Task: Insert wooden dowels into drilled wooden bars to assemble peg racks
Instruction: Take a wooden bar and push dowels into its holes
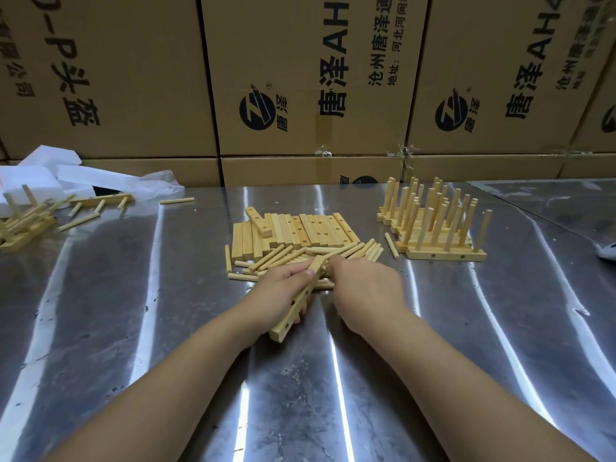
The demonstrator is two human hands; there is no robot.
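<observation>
Clasped in your left hand (pixel 278 295), the pale drilled wooden bar (pixel 297 306) keeps its holes exposed for loading while your right hand (pixel 365 286) reaches among loose round wooden dowels (pixel 276 256), its grasp hidden.

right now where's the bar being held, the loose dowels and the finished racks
drilled bar (pixel 302 295), head view, middle of its drilled face
loose dowels (pixel 271 257), head view, a dowel at the pile's left
finished racks (pixel 446 255), head view, side of the front bar

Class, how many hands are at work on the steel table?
2. The left hand grips a drilled wooden bar at the centre; the right hand rests on the loose dowels beside it, fingers hidden.
</observation>
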